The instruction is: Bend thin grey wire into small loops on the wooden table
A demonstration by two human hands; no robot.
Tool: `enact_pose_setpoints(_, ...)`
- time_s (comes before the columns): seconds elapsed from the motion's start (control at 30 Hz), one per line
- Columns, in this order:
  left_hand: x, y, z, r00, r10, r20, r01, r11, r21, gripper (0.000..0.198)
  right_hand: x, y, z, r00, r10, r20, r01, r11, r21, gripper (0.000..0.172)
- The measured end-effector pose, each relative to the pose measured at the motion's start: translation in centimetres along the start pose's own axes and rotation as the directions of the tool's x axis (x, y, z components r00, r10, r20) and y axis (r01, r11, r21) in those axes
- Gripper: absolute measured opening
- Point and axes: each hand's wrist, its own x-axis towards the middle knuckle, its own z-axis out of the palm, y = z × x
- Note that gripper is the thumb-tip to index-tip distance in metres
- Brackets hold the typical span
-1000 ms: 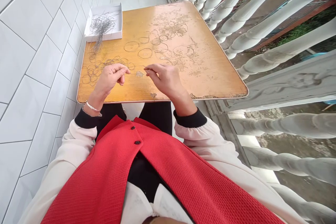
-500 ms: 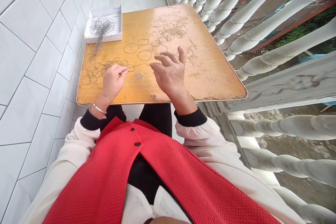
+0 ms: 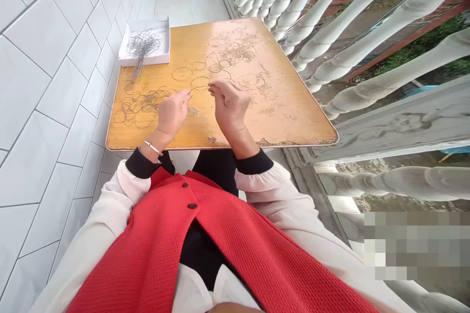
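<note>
Pinching thin wiry strand, left hand and right hand; tangled round loops on flaking tabletop.

Single head-worn camera, looking forward and steeply down past a red textured garment; bare left hand and bare right hand near, rectangular yellow-brown bench beneath them

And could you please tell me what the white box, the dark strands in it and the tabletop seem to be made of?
White box: probably cardboard, smooth, with thin, straight-edged walls.
Dark strands: possibly thin wire, as they look fine and springy, though cord is possible.
Tabletop: wood or wood-look laminate, yellow-orange with a slight sheen, grain-like lines and worn patches.
</note>
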Motion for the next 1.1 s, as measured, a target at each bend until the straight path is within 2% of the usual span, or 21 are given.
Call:
enact_pose_setpoints(0.07, 0.0, 0.1, 0.5, 0.998, -0.056, 0.012, 0.057, 0.989, -0.140, 0.024, -0.2, 0.8, 1.4, 0.994, 0.084, -0.072, -0.066, 0.973, 0.221, 0.042)
enact_pose_setpoints(0.13, 0.0, 0.2, 0.8, 0.995, -0.095, 0.019, 0.097, 0.963, -0.252, 0.024, -0.3, 1.4, 2.6, 0.985, 0.155, -0.082, -0.116, 0.927, 0.358, 0.045)
enact_pose_setpoints(0.27, 0.3, 0.0, 0.5, 0.996, -0.089, 0.010, 0.088, 0.955, -0.284, 0.028, -0.4, 1.6, 3.1, 0.986, 0.164, -0.020, -0.139, 0.890, 0.434, 0.042)
enact_pose_setpoints(0.33, 0.5, -0.4, -0.1, 0.997, -0.070, -0.018, 0.063, 0.969, -0.239, 0.030, -0.4, 1.5, 2.3, 0.993, 0.121, -0.007, -0.110, 0.926, 0.362, 0.038)
enact_pose_setpoints(0.43, 0.8, -1.0, -0.9, 0.997, -0.034, -0.063, 0.024, 0.988, -0.155, 0.034, -0.3, 1.0, 0.5, 0.999, 0.032, 0.015, -0.033, 0.995, 0.097, 0.032)
enact_pose_setpoints(0.57, 1.1, -1.6, -1.8, 0.998, 0.015, -0.059, -0.020, 0.995, -0.100, 0.040, -0.1, 0.7, -1.2, 0.993, -0.046, 0.110, 0.069, 0.974, -0.215, 0.028)
enact_pose_setpoints(0.7, 1.3, -1.8, -2.1, 0.997, 0.064, -0.034, -0.067, 0.992, -0.106, 0.042, 0.1, 1.1, -1.1, 0.977, -0.059, 0.205, 0.116, 0.954, -0.277, 0.024)
enact_pose_setpoints(0.77, 1.2, -1.8, -2.1, 0.997, 0.070, -0.018, -0.071, 0.991, -0.116, 0.041, 0.2, 1.5, -0.7, 0.981, -0.043, 0.192, 0.095, 0.958, -0.269, 0.023)
enact_pose_setpoints(0.87, 0.9, -1.8, -2.0, 0.998, 0.058, -0.004, -0.058, 0.990, -0.129, 0.040, 0.3, 2.0, 0.1, 0.996, 0.042, 0.077, -0.028, 0.985, -0.170, 0.022)
enact_pose_setpoints(0.97, 0.8, -1.7, -1.9, 0.999, 0.040, 0.001, -0.039, 0.989, -0.141, 0.039, 0.3, 2.2, 0.8, 0.979, 0.202, -0.012, -0.201, 0.977, 0.072, 0.022)
enact_pose_setpoints(1.03, 0.8, -1.5, -1.9, 1.000, 0.029, -0.004, -0.030, 0.988, -0.151, 0.037, 0.1, 2.2, 1.2, 0.962, 0.273, -0.026, -0.263, 0.945, 0.195, 0.023)
enact_pose_setpoints(1.1, 1.0, -1.4, -2.0, 1.000, 0.022, -0.010, -0.024, 0.987, -0.158, 0.036, -0.1, 2.0, 1.3, 0.955, 0.298, -0.004, -0.289, 0.931, 0.222, 0.020)
